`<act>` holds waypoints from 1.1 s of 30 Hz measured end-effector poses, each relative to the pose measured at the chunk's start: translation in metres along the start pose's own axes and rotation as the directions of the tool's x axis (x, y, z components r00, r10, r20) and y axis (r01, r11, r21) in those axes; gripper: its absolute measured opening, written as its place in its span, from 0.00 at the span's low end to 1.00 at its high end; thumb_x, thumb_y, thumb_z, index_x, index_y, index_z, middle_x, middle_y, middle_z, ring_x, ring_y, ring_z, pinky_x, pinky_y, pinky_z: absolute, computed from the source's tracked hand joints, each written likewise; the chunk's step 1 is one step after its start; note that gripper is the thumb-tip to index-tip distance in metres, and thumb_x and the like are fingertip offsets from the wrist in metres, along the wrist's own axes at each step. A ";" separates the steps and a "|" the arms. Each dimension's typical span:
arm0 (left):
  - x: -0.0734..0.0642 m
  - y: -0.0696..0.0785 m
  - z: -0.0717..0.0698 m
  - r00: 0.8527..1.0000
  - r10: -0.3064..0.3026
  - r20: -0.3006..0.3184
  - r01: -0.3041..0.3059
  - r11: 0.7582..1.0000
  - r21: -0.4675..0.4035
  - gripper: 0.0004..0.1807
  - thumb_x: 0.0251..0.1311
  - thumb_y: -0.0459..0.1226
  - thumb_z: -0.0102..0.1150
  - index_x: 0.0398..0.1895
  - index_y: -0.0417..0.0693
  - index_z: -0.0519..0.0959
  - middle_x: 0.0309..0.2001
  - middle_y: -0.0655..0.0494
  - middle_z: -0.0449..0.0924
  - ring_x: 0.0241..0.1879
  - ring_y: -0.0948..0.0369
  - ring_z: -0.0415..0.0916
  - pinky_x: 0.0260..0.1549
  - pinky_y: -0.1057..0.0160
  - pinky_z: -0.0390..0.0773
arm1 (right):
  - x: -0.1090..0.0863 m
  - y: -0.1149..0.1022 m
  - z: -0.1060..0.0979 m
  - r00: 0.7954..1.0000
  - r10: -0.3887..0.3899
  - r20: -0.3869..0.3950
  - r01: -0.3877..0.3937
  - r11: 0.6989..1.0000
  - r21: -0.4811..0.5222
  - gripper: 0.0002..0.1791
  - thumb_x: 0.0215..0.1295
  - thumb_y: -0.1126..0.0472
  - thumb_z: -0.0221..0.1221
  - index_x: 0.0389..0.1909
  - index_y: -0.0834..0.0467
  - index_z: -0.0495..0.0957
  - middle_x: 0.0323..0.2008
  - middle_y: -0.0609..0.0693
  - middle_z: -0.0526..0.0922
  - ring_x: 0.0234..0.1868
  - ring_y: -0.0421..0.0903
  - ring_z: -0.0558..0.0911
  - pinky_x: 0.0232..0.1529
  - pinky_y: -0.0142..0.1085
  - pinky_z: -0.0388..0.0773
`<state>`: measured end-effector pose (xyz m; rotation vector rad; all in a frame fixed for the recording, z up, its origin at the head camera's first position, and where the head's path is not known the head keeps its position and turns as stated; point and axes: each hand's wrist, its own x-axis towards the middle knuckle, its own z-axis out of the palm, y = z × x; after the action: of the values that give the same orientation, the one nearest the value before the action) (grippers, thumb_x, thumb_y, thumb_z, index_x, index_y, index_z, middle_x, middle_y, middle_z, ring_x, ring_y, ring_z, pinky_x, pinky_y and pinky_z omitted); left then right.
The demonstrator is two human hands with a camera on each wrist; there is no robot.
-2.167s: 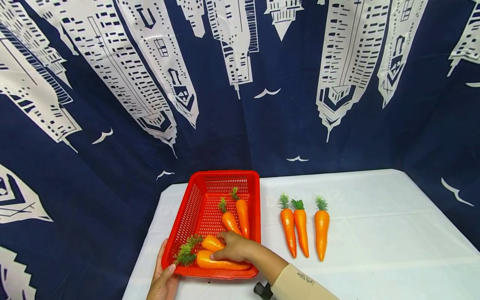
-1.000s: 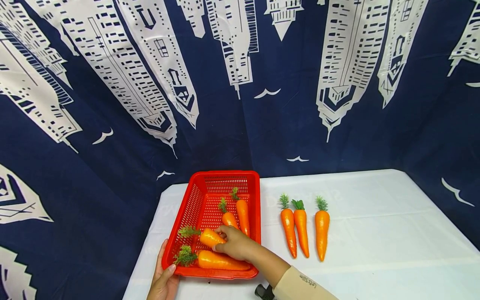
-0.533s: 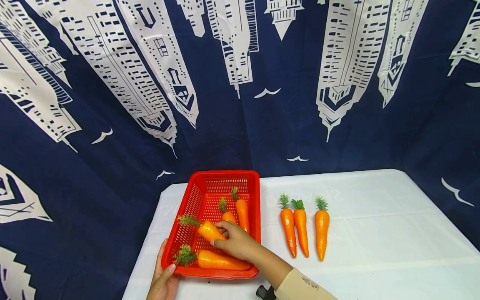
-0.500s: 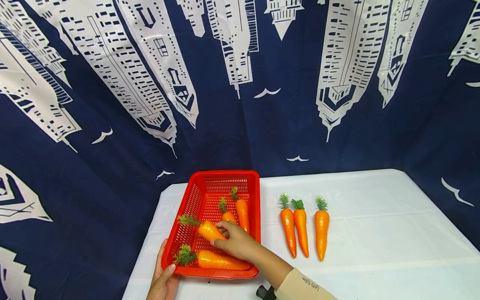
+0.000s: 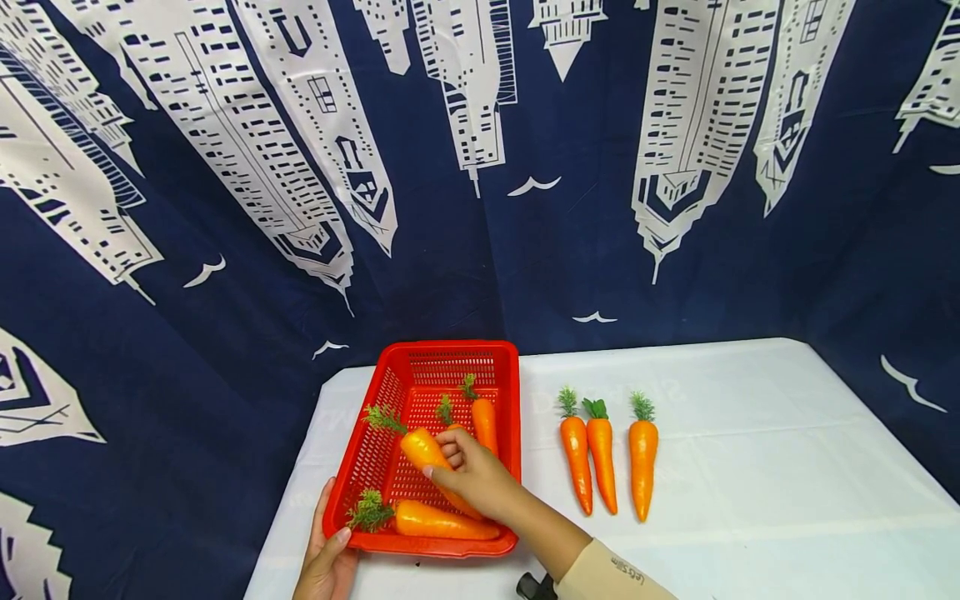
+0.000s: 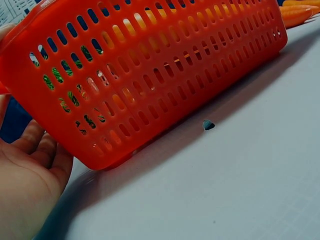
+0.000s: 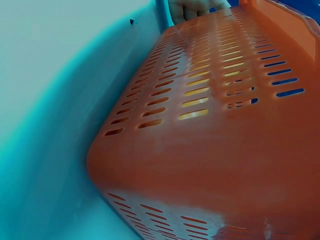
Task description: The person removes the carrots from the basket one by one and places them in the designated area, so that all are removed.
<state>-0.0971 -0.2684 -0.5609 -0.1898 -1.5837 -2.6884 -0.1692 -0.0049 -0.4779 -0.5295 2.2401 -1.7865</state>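
Note:
My right hand (image 5: 483,479) holds an orange carrot (image 5: 422,448) with a feathery green top, raised a little inside the red plastic basket (image 5: 450,344). The carrot slants, its leafy end up and to the left. At the basket's near left corner, my left hand (image 5: 327,557) grips the rim, thumb on top and fingers outside the wall. Along the near side of the basket lies another carrot (image 5: 442,520). Farther back are a carrot (image 5: 486,421) at the right wall and one partly hidden behind my right hand, its green top (image 5: 445,409) showing.
To the right of the basket, three carrots (image 5: 576,458) lie side by side on the white table (image 5: 750,467), tops pointing away. A dark blue cloth (image 5: 495,275) with white buildings hangs behind. A black object (image 5: 534,587) sits beside my right sleeve (image 5: 607,573).
My right hand has lifted the carrot from beside the near one, moved it away from the near rim and tilted its leafy end upward. My left hand has stayed at the corner.

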 end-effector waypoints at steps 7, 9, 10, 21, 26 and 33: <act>0.000 -0.001 -0.002 1.000 0.009 0.015 -0.009 1.000 -0.018 0.40 0.71 0.25 0.38 0.80 0.62 0.41 0.68 0.80 0.64 0.67 0.76 0.68 0.64 0.75 0.71 | -0.002 -0.002 -0.001 1.000 0.002 -0.012 -0.001 0.999 0.052 0.24 0.67 0.49 0.65 0.59 0.52 0.73 0.48 0.49 0.77 0.44 0.44 0.75 0.42 0.27 0.75; 0.000 -0.001 -0.002 1.000 0.015 0.024 -0.014 1.000 -0.024 0.39 0.72 0.25 0.37 0.79 0.65 0.44 0.69 0.80 0.65 0.67 0.76 0.68 0.64 0.75 0.71 | -0.002 -0.001 -0.001 1.000 0.003 -0.023 -0.002 0.998 0.055 0.23 0.67 0.49 0.65 0.59 0.52 0.73 0.49 0.49 0.77 0.44 0.44 0.74 0.42 0.27 0.75; 0.000 -0.001 -0.003 0.999 0.018 0.030 -0.018 0.999 -0.027 0.39 0.72 0.25 0.37 0.79 0.65 0.45 0.69 0.79 0.65 0.67 0.76 0.68 0.64 0.74 0.71 | -0.003 -0.001 -0.002 1.000 0.005 -0.028 -0.003 0.999 0.053 0.23 0.67 0.49 0.64 0.59 0.52 0.73 0.49 0.49 0.77 0.45 0.45 0.74 0.42 0.27 0.75; -0.001 -0.002 -0.004 0.997 0.037 0.068 -0.033 0.998 -0.059 0.42 0.71 0.23 0.36 0.81 0.58 0.35 0.70 0.78 0.65 0.68 0.75 0.68 0.65 0.74 0.70 | -0.006 -0.001 -0.006 0.989 -0.029 -0.146 0.049 0.990 0.132 0.25 0.67 0.50 0.64 0.62 0.52 0.74 0.51 0.49 0.80 0.47 0.44 0.78 0.45 0.27 0.77; 0.000 -0.001 -0.002 0.999 0.024 0.049 -0.022 0.999 -0.047 0.44 0.71 0.24 0.37 0.82 0.54 0.29 0.69 0.79 0.65 0.67 0.76 0.68 0.65 0.74 0.71 | -0.005 0.000 -0.007 0.976 -0.033 -0.215 0.073 0.981 0.180 0.25 0.68 0.52 0.64 0.63 0.52 0.73 0.51 0.52 0.80 0.47 0.44 0.79 0.46 0.27 0.78; -0.001 0.001 0.000 1.000 0.016 0.013 -0.016 1.000 -0.019 0.44 0.71 0.24 0.38 0.82 0.53 0.30 0.69 0.79 0.64 0.67 0.77 0.68 0.64 0.75 0.71 | -0.005 -0.001 -0.007 0.936 -0.041 -0.350 0.142 0.954 0.266 0.25 0.68 0.57 0.64 0.63 0.55 0.72 0.51 0.56 0.79 0.46 0.45 0.78 0.47 0.26 0.79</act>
<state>-0.0958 -0.2685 -0.5601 -0.2202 -1.5542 -2.6967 -0.1670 0.0034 -0.4751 -0.2864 2.1250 -2.3610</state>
